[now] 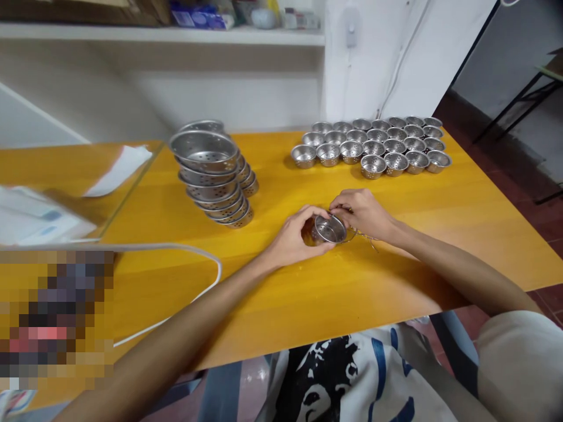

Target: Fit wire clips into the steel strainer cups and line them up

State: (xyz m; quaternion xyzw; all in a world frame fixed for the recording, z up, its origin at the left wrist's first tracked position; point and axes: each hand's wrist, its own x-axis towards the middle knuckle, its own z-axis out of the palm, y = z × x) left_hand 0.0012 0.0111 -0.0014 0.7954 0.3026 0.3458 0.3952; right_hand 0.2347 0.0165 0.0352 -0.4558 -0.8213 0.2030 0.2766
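Note:
A small perforated metal cup rests tilted on the yellow table, its opening toward me. My left hand is closed around its left side, thumb at the near rim and fingers at the far rim. At the cup's right edge my right hand pinches a thin wire; the fingertips touch the rim. More thin wire pieces lie under and beside the right hand. What exactly sits between the right fingertips is partly hidden.
Stacks of perforated metal cups stand to the left. Rows of similar cups fill the back right of the table. A white cable curves across the left side, near papers. Above the back is a shelf.

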